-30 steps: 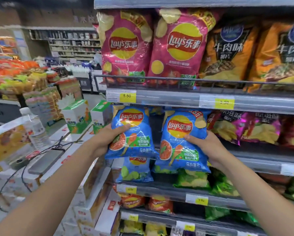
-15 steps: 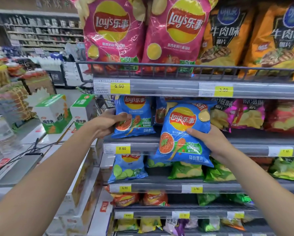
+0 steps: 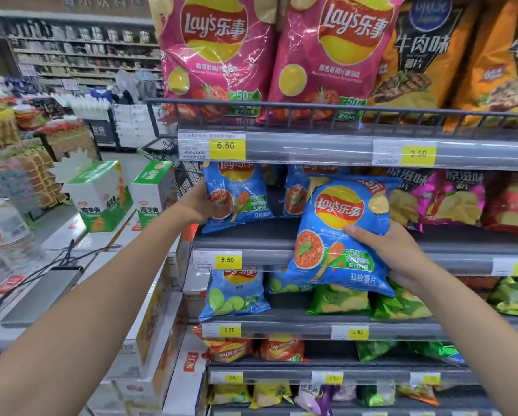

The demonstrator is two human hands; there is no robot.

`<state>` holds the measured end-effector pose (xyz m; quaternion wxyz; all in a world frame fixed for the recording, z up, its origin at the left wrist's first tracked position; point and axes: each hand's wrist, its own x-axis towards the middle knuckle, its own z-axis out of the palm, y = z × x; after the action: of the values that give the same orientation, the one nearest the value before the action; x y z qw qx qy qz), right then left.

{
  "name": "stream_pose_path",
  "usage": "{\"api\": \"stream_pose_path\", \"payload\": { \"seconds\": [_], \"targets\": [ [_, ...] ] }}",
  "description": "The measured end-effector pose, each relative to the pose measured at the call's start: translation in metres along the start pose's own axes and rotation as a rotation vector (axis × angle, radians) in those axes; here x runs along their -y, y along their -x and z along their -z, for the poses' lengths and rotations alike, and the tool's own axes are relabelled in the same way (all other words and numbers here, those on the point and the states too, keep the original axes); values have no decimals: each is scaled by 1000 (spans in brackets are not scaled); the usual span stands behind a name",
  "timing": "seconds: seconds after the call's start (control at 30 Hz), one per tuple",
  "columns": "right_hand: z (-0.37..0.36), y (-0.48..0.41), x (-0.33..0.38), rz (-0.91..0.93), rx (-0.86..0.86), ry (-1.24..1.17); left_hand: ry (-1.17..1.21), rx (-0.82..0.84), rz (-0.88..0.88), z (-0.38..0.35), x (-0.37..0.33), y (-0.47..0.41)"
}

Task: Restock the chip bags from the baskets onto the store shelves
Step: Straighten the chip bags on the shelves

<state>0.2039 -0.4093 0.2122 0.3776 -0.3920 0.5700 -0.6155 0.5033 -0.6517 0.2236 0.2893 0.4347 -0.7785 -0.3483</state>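
My left hand (image 3: 205, 204) grips the left edge of a blue Lay's chip bag (image 3: 239, 199) that stands upright on the second shelf (image 3: 251, 240), under the 5.50 tag. My right hand (image 3: 389, 253) holds a second blue Lay's bag (image 3: 338, 235) by its right side, thumb across the front. This bag hangs tilted in front of the shelf edge, its top just under the upper shelf. Another blue bag (image 3: 296, 196) stands behind it on the same shelf.
Pink Lay's bags (image 3: 218, 55) and orange bags (image 3: 416, 55) fill the top shelf behind a wire rail. Purple and red bags (image 3: 449, 199) sit to the right on the second shelf. Green bags (image 3: 338, 298) lie below. Stacked cartons (image 3: 101, 196) and a cabled flat device (image 3: 41, 292) stand left.
My left hand has pushed its blue bag back onto the second shelf. My right hand has lifted its bag up and closer to the shelf front. The view has dropped slightly.
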Motion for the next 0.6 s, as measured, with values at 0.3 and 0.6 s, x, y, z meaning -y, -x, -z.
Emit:
{"api": "stream_pose_path", "payload": {
  "seconds": [0.3,0.6],
  "targets": [
    [-1,-1,0,-10,-19,7,-35,-136,-22,-14,2,-37],
    [-3,-1,5,-32,-25,40,-47,-273,0,-37,-12,-54]
  ]
}}
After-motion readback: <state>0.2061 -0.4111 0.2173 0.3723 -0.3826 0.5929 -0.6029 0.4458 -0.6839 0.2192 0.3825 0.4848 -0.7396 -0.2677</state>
